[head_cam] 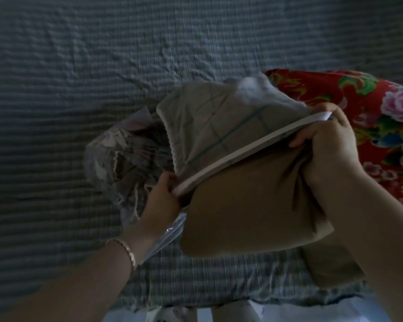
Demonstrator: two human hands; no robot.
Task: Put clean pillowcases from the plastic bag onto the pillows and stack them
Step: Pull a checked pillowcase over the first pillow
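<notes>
my forearms are bare right to the near edge. a thin, pinkish-gold bracelet [126,248] circles the wrist just behind my left hand [161,201].

One tan pillowcase [242,205]. Two hands grip its white-trimmed edge: left hand [161,201] and right hand [330,154]. One clear plastic bag [126,159] lies just left of the pillowcase, one red floral pillow [370,108] to its right, and one striped bedspread [79,77] beneath it.

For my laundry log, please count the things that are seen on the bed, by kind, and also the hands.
Hands: 2, left hand and right hand
Tan pillowcase: 1
Plastic bag: 1
Red floral textile: 1
Total: 5
</notes>
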